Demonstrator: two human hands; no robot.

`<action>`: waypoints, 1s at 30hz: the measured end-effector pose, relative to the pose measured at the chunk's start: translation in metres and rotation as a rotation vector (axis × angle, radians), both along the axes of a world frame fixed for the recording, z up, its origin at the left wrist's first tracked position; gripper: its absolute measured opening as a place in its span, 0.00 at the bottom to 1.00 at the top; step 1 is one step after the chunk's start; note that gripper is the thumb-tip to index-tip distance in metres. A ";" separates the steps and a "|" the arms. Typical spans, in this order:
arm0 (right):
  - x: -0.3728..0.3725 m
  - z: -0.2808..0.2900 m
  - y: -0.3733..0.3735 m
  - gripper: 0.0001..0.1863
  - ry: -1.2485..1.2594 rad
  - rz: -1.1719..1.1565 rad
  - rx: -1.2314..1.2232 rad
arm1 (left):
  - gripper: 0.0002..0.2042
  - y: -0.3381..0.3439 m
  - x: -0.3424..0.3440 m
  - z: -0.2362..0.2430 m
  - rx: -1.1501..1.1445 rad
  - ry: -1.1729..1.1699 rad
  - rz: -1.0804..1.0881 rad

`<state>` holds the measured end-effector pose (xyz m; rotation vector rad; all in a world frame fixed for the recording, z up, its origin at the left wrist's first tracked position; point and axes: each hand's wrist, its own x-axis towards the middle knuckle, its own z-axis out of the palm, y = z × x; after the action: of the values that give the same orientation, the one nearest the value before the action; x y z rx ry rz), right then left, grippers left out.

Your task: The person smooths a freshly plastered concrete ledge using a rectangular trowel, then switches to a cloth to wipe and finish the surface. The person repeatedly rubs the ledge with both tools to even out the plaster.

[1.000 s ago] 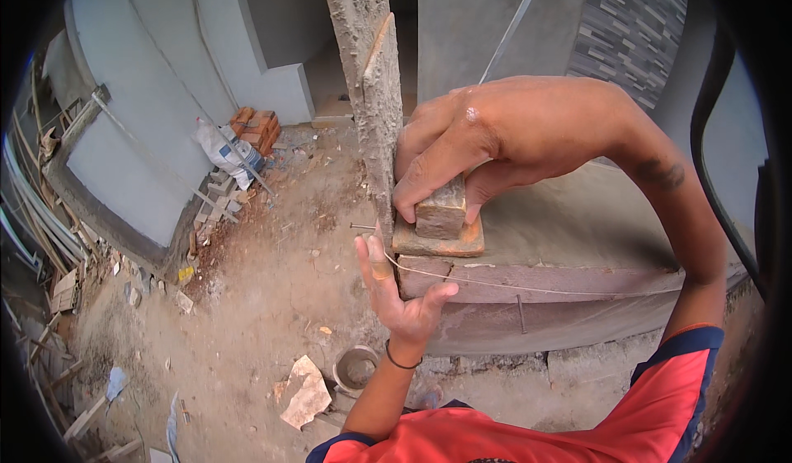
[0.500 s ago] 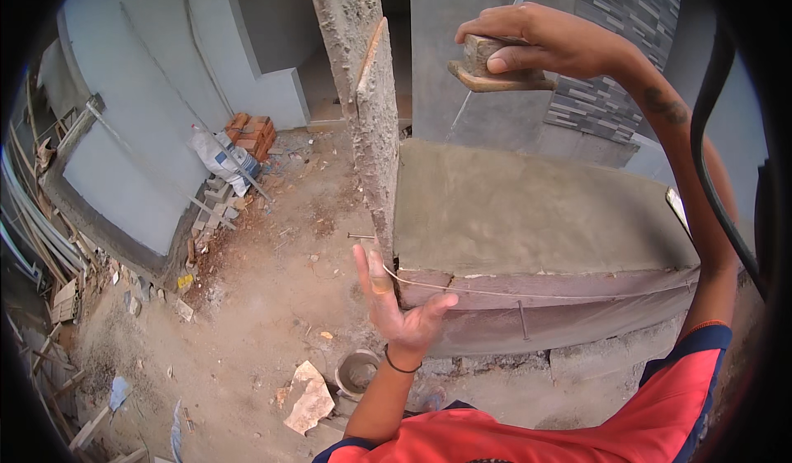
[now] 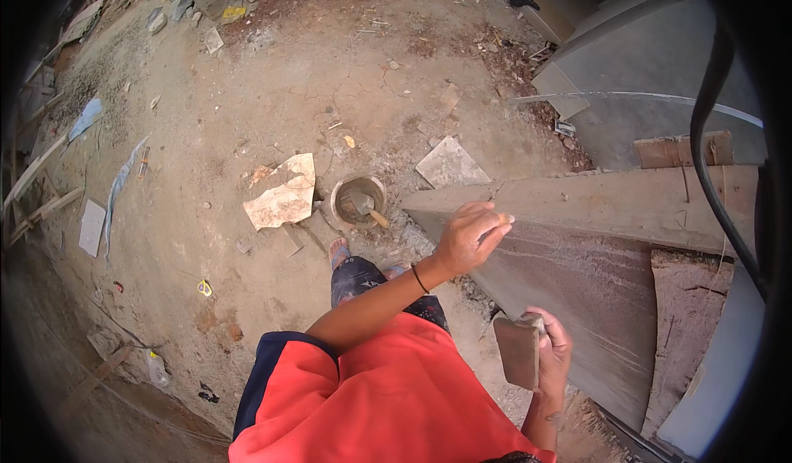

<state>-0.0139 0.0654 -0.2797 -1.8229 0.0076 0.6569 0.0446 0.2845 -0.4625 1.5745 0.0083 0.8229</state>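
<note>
The float has come down, at nine o'clock in the clasping right hand; left hand curled, contents unclear.

Shirt: bright coral red, plain across the front, loose cloth with soft folds
Left sleeve: short, red, with a broad dark navy band
Wristband: thin, black, cord-like, around the left wrist
Left hand: bare
Right hand: bare
Right forearm: faint marking, too blurred to read
Legwear: dark, with small scattered pale patterning
Foot: bare, toes showing
</note>
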 end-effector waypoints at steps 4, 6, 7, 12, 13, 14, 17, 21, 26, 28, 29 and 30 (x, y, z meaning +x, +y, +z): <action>0.009 -0.271 0.083 0.28 0.606 -0.247 0.154 | 0.11 0.060 -0.111 -0.251 -0.276 0.966 0.084; 0.015 -0.414 0.125 0.23 0.760 -0.224 0.066 | 0.12 0.090 -0.177 -0.369 -0.052 1.173 0.226; 0.017 -0.485 0.144 0.24 0.679 -0.126 0.004 | 0.12 0.098 -0.209 -0.418 -0.156 1.209 0.296; 0.039 -0.779 0.222 0.25 0.174 0.309 -0.467 | 0.13 0.131 -0.296 -0.598 -0.410 1.416 0.295; 0.045 -0.820 0.233 0.25 0.024 0.457 -0.612 | 0.14 0.138 -0.296 -0.627 -0.458 1.433 0.249; 0.050 -0.854 0.242 0.25 -0.017 0.519 -0.624 | 0.14 0.142 -0.289 -0.654 -0.499 1.387 0.239; 0.060 -0.921 0.263 0.24 0.034 0.590 -0.766 | 0.15 0.148 -0.254 -0.716 -0.656 1.254 0.241; 0.064 -0.954 0.278 0.24 -0.047 0.762 -0.767 | 0.24 0.139 -0.204 -0.771 -0.656 1.176 0.375; 0.055 -0.958 0.275 0.24 -0.165 0.828 -0.920 | 0.30 0.123 -0.187 -0.794 -0.765 1.194 0.332; 0.048 -0.956 0.269 0.23 -0.169 0.821 -0.916 | 0.29 0.120 -0.186 -0.795 -0.888 1.075 0.366; 0.043 -0.956 0.267 0.23 -0.156 0.799 -0.987 | 0.28 0.120 -0.186 -0.794 -0.916 1.023 0.370; 0.039 -0.955 0.265 0.23 -0.153 0.787 -0.915 | 0.28 0.121 -0.185 -0.793 -0.980 1.020 0.324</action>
<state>0.0248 0.3302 -1.2350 -2.7809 -0.6316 1.1769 -0.1400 0.4057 -1.2554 0.8797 1.2356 0.0882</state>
